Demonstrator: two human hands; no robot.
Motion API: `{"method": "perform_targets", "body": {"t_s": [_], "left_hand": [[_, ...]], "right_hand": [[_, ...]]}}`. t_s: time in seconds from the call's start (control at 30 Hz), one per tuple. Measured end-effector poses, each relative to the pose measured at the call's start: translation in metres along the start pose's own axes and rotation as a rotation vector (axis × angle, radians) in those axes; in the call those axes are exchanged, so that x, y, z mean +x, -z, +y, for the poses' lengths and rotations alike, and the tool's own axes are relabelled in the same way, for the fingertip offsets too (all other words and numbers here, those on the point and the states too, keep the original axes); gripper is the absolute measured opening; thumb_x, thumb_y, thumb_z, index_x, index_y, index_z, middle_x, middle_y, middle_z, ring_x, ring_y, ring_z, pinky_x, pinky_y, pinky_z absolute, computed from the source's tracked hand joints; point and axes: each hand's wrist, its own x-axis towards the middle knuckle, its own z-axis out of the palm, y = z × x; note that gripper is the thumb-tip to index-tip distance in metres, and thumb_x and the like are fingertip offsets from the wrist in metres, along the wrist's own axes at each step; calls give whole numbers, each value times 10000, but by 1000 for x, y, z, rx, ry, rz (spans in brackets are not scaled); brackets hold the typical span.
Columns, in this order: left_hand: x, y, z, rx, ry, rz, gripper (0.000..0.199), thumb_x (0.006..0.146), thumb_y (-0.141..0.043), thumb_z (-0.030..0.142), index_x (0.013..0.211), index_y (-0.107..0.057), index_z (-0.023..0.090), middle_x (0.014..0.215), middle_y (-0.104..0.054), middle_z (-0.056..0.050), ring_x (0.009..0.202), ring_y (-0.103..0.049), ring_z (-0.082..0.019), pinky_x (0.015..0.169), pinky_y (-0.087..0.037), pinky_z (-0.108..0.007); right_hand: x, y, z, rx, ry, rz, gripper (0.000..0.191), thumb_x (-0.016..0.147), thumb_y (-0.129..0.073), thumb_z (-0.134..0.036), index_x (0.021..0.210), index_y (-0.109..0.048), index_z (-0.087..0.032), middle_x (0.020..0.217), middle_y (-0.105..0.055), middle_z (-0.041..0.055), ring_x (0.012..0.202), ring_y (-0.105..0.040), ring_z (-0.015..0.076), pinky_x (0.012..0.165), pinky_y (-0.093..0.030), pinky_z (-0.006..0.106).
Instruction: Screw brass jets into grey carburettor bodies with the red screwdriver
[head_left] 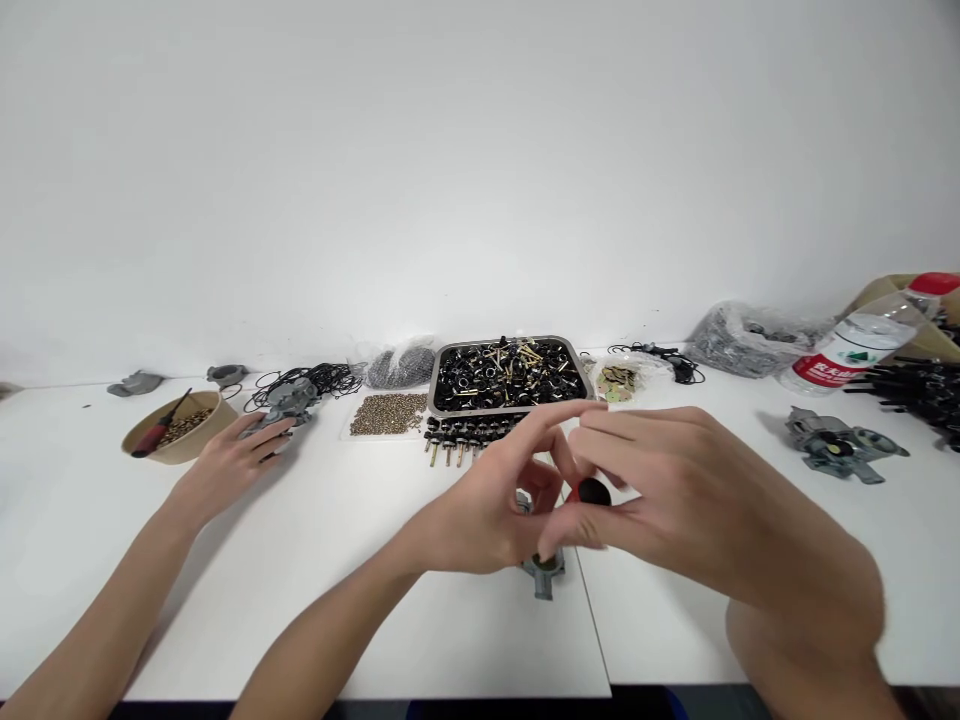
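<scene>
showing below the hands, over the worktop (420, 640), the grey metal casting (544, 582) looks rigid and slick, probably best held by its outer body. the left hand (491, 505) curls above it, grip hidden; the right hand (660, 475) closes around a red-and-black handle (595, 492). beyond sits a parts-filled tray (433, 385).

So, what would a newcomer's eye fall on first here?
Likely the person's left hand and right hand, together right of centre, the right gripping a red and black object by a grey metal part. Next, another person's hand at left and the tray of black and gold pieces near the wall.
</scene>
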Motion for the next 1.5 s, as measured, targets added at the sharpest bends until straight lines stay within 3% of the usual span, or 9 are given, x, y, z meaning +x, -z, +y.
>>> {"method": "perform_targets", "body": {"t_s": [0.13, 0.37, 0.57, 0.7, 0.8, 1.03, 1.23, 1.37, 1.5], "left_hand": [[-4, 7, 4, -4, -4, -108, 667, 911, -477, 165, 1482, -244, 418, 1061, -609, -24, 870, -618, -125, 767, -542, -265], [0, -1, -2, 38, -29, 16, 613, 784, -696, 224, 1339, -464, 336, 1080, -621, -38, 827, -613, -143, 731, -547, -272], [-3, 5, 4, 49, -13, -80, 644, 906, -489, 188, 1480, -278, 390, 1009, -601, -24, 802, -581, -108, 695, -517, -235], [-4, 2, 4, 79, -43, -45, 617, 823, -629, 213, 1388, -419, 346, 972, -598, -25, 761, -552, -117, 726, -521, -282], [-3, 1, 2, 30, -25, -11, 557, 756, -688, 178, 1271, -532, 322, 937, -601, -17, 716, -554, -115, 683, -513, -279], [-7, 8, 15, 192, -114, -115, 398, 923, -409, 151, 1244, -614, 269, 1036, -613, -57, 866, -615, -136, 735, -528, -261], [-3, 3, 2, 199, -175, -35, 272, 804, -720, 292, 1055, -692, 190, 974, -580, -61, 692, -546, -66, 570, -484, -186], [-5, 0, -4, 154, -168, 10, 331, 775, -748, 226, 1088, -656, 175, 900, -625, -51, 725, -572, -93, 568, -478, -189], [-20, 2, 6, 258, -213, -51, 294, 905, -517, 101, 1155, -640, 197, 955, -669, -69, 799, -593, -107, 693, -526, -225]], "right_hand": [[-5, 10, 11, 242, 174, -179, 203, 994, -457, -179, 1044, -652, -205, 1094, -631, 66, 867, -605, 133, 711, -463, 259], [3, -4, 1, 28, -38, 21, 232, 880, -659, -350, 733, -602, -179, 684, -584, -9, 553, -468, 110, 530, -355, 276], [-4, 7, 12, 235, 119, -164, 265, 985, -424, -153, 1093, -653, -233, 1117, -647, 71, 902, -624, 167, 709, -499, 286], [-4, -2, 4, 121, 32, -93, 96, 938, -579, -271, 905, -618, -190, 864, -629, 26, 672, -562, 126, 568, -418, 266], [2, -6, -5, 44, 24, -31, 243, 916, -619, -378, 775, -570, -187, 729, -572, -6, 593, -488, 111, 530, -350, 264], [-16, 28, 30, 265, -190, 4, 192, 941, -574, -379, 829, -615, -227, 684, -598, -9, 568, -520, 115, 535, -406, 249], [-52, -59, 34, 432, -426, -438, 394, 813, -711, -452, 1151, -614, -275, 1110, -633, 35, 928, -620, 214, 787, -524, 327], [-71, -117, 15, 462, -465, -326, 395, 837, -682, -346, 1206, -605, -231, 1254, -572, 88, 1155, -541, 283, 977, -459, 397], [-80, -121, 16, 597, -443, -227, 333, 889, -613, -371, 1202, -624, -259, 1235, -555, 68, 1116, -550, 245, 963, -462, 360]]}}
